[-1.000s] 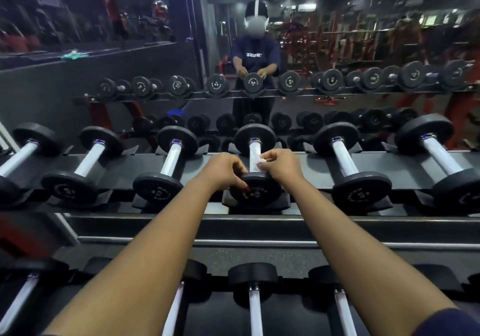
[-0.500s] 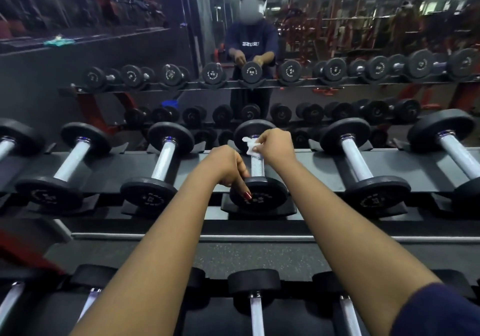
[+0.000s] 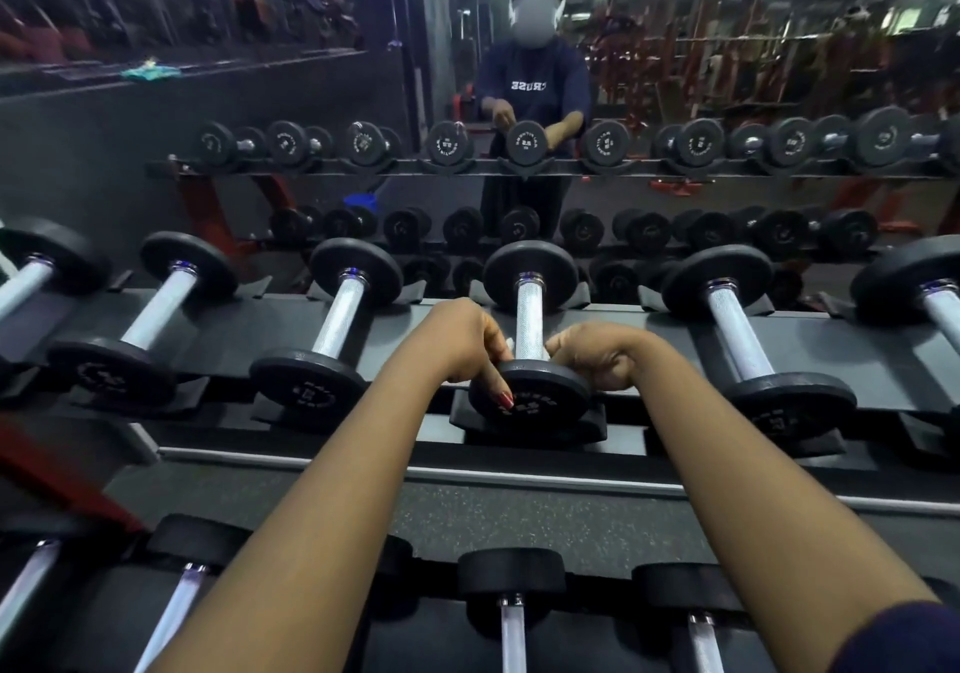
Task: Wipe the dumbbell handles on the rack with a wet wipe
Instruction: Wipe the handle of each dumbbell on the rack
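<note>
On the top tier of the rack, straight ahead of you, the dumbbell under treatment lies in its cradle, its handle pointing away from you. One neighbouring dumbbell lies parallel on the left and another on the right, both apart from your hands. The mirror behind the rack shows a person in a dark top and the far side of the rack. A teal cloth lies on a ledge at upper left. Below, a lower row of dumbbells faces you. Your forearms pass over that row and cover part of it, and speckled floor shows between the two tiers.

Left hand: positioned at the left of the handle's near end. One digit with a red nail lies down the outer face of the near head, and the other fingers are curled in behind that head, so this hand grips the dumbbell.

Right hand: curled tight on the right of the handle's near end, resting against the rim of the near head, thumb tip toward the handle. It holds the wet wipe round the handle. Only a small white corner of the wipe shows, on the handle's left side just beside your left fingers. The rest is hidden.
</note>
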The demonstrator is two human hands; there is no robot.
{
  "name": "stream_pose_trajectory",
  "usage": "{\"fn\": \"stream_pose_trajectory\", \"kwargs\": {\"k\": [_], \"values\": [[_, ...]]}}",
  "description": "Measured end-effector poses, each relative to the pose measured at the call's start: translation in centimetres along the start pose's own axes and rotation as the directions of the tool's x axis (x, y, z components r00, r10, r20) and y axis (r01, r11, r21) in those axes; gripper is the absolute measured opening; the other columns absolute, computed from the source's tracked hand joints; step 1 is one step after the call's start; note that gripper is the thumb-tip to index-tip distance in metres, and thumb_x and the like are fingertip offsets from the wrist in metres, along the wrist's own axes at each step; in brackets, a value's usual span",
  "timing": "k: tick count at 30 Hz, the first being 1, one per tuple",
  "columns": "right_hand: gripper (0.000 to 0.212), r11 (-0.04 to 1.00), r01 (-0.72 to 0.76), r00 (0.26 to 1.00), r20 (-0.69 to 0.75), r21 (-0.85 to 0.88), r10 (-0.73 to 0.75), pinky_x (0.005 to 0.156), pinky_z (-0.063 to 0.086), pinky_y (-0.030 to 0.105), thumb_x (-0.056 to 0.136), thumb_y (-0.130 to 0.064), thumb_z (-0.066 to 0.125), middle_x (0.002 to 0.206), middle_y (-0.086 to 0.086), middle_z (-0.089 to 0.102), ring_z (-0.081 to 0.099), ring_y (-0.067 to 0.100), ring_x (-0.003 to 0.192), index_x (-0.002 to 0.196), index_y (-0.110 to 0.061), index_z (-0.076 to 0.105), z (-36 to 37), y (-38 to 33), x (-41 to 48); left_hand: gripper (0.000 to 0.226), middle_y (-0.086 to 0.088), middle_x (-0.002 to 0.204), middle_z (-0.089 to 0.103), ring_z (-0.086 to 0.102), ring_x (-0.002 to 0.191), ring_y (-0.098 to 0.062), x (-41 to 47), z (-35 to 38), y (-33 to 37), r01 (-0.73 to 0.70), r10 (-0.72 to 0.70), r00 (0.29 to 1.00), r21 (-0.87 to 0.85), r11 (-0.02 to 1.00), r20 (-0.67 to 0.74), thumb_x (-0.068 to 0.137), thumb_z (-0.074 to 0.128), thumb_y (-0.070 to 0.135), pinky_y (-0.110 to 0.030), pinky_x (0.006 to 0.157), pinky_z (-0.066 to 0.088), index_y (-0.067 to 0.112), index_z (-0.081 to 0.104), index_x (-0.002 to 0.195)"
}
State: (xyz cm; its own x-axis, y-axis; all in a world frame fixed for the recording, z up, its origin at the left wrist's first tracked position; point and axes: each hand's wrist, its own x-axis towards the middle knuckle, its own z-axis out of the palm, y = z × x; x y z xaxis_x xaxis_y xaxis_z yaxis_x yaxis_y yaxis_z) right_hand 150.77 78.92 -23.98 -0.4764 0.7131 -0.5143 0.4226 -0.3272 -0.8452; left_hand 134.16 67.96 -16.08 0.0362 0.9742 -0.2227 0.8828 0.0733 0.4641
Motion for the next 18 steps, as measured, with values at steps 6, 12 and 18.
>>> {"fn": "stream_pose_trajectory", "kwargs": {"k": [6,12,18], "values": [[0.024,0.805,0.288,0.921,-0.379,0.518,-0.086,0.058,0.058,0.026,0.089,0.016,0.043,0.093,0.014,0.065,0.064,0.022,0.084,0.102,0.005,0.060,0.6,-1.9,3.2,0.025,0.012,0.068,0.061,0.053,0.066,-0.004,0.5,-0.4,1.2,0.050,-0.055,0.997,0.093,0.994,0.055,0.060,0.090,0.022,-0.020,0.063,0.044,0.028,0.069,0.071],[0.016,0.838,0.368,0.900,-0.381,0.402,-0.212,0.058,0.055,0.019,0.088,0.009,0.056,0.079,0.008,0.063,0.061,0.012,0.065,0.080,-0.004,0.059,0.3,-0.9,0.5,0.025,0.011,0.063,0.059,0.050,0.062,-0.005,0.7,-0.2,1.0,0.071,-0.074,0.996,0.055,0.996,0.050,0.060,0.090,0.020,-0.022,0.064,0.044,0.028,0.068,0.068],[0.014,0.926,0.208,0.964,-0.098,-0.315,-0.249,0.056,0.046,0.019,0.083,0.004,0.065,0.072,0.003,0.059,0.054,0.010,0.064,0.079,-0.008,0.061,1.0,-1.6,-4.7,0.024,0.009,0.069,0.062,0.054,0.070,-0.008,0.7,-0.4,1.2,0.066,-0.072,0.995,0.090,0.994,0.066,0.059,0.090,0.020,-0.025,0.072,0.048,0.027,0.069,0.069]]}}
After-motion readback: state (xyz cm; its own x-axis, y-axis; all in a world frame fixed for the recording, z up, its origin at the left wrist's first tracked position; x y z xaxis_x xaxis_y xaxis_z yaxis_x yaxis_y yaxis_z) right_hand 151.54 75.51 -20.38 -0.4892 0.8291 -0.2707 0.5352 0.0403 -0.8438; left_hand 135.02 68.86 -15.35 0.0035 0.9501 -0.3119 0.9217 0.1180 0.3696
